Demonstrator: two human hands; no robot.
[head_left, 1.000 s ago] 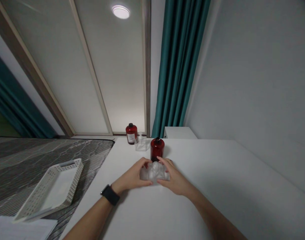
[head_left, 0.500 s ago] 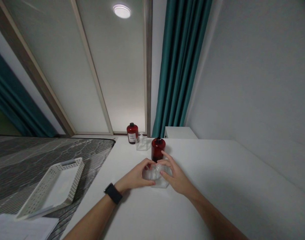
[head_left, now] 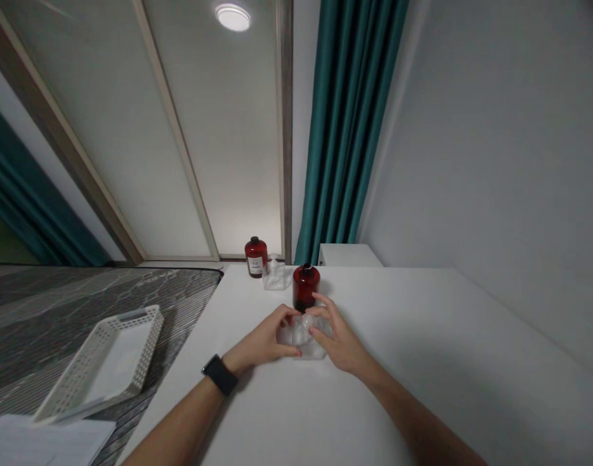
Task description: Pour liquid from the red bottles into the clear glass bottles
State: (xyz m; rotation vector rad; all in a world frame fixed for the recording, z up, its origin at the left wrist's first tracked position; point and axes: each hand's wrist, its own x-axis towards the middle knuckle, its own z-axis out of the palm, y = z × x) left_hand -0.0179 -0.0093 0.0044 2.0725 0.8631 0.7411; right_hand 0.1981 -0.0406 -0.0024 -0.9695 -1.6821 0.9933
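Note:
A small clear bottle (head_left: pixel 303 336) with a rounded cap stands on the white table (head_left: pixel 423 362). My left hand (head_left: pixel 263 338), with a black watch on its wrist, grips the bottle's left side. My right hand (head_left: pixel 336 336) has its fingers on the cap and the right side. Just behind them stands a dark red bottle (head_left: pixel 305 287) with a black cap.
At the table's far edge stand a second red bottle (head_left: pixel 256 256) with a label and a clear bottle (head_left: pixel 274 277). A white perforated tray (head_left: pixel 107 362) lies on the dark patterned surface to the left, with white paper (head_left: pixel 44 443) below it. A teal curtain (head_left: pixel 355 129) hangs behind.
Both hands stay on the clear bottle. My right hand's fingers have shifted around the cap, and the bottle sits slightly more upright between the hands.

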